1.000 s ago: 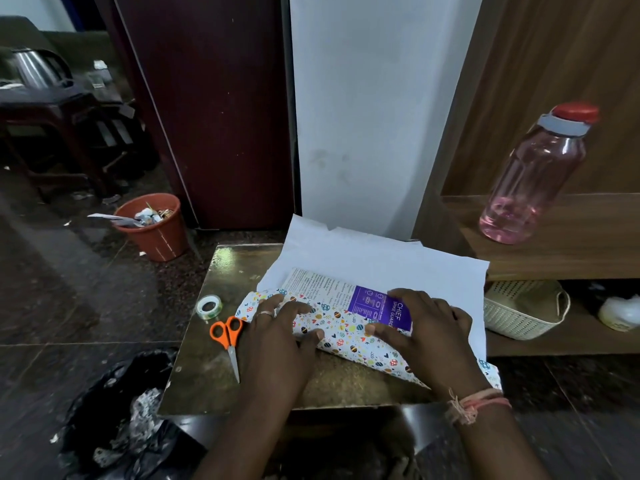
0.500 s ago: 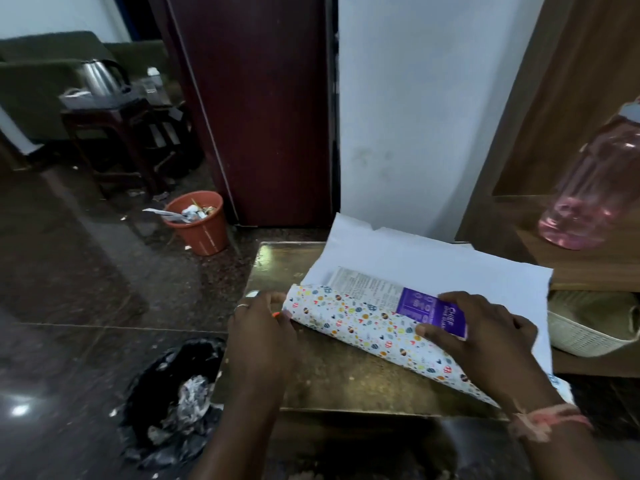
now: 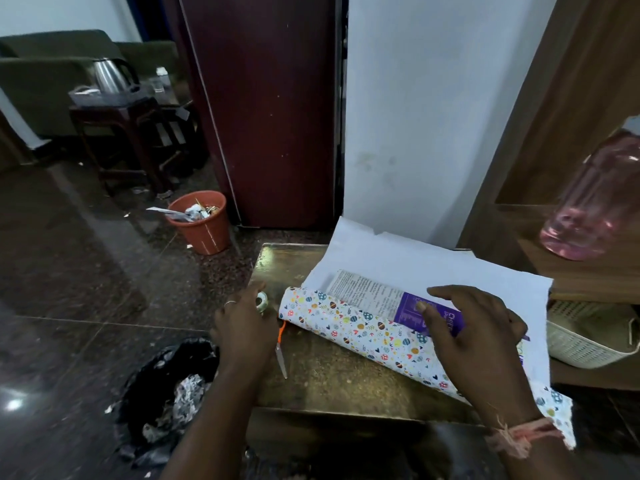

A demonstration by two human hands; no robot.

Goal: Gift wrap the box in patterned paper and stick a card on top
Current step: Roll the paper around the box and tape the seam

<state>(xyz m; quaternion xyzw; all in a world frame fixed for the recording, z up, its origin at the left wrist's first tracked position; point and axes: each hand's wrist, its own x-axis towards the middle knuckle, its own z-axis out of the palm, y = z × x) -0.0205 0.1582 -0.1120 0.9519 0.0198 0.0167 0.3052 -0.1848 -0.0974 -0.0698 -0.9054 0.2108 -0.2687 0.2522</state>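
A purple and white box (image 3: pixel 377 299) lies on a sheet of wrapping paper (image 3: pixel 363 327) on the low brass-coloured table (image 3: pixel 332 379). The patterned side is folded up over the box's near side, and the white underside (image 3: pixel 433 265) spreads out behind. My right hand (image 3: pixel 471 337) rests with spread fingers on the box's purple end and holds the fold down. My left hand (image 3: pixel 242 327) is off the paper, at the table's left edge. Its fingers are curled round the tape roll (image 3: pixel 262 301). It also covers the handles of the orange scissors (image 3: pixel 281 351).
An orange waste bin (image 3: pixel 201 223) stands on the floor behind the table. A black bag-lined bin (image 3: pixel 166 386) sits at the near left. On the right, a wooden shelf holds a pink bottle (image 3: pixel 595 202) and a cream basket (image 3: pixel 588 341).
My left hand has left the folded paper and moved left to the tape roll. My right hand stays on the box. My head has turned left.
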